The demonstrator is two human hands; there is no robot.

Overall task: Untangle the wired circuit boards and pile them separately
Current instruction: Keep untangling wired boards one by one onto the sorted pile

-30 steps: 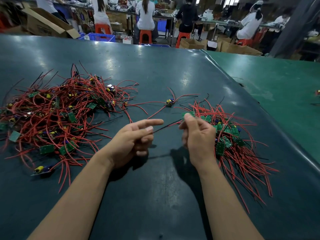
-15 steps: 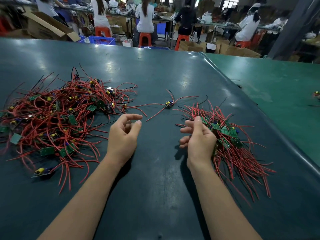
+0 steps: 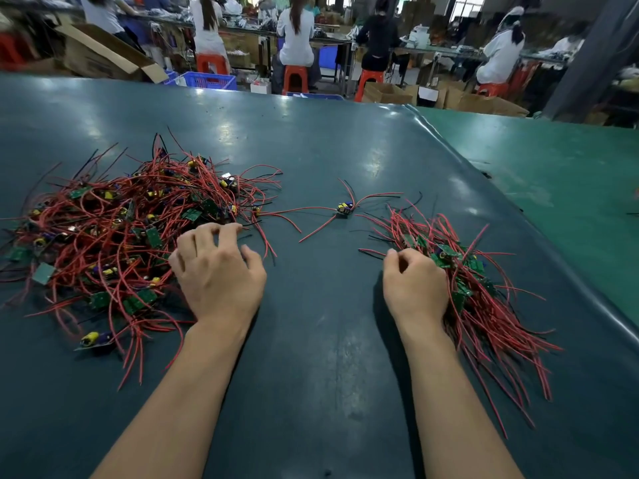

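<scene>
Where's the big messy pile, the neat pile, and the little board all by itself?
Tangled pile (image 3: 114, 236), head view: its red wires.
Sorted pile (image 3: 484, 305), head view: its wire bundle.
Lone board (image 3: 344, 209), head view: its components.

The tangled pile (image 3: 114, 236) runs off the left edge; background workers (image 3: 297, 36) are blurred.

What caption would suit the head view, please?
Left hand reaches into tangled pile; right hand rests beside sorted pile.
</scene>
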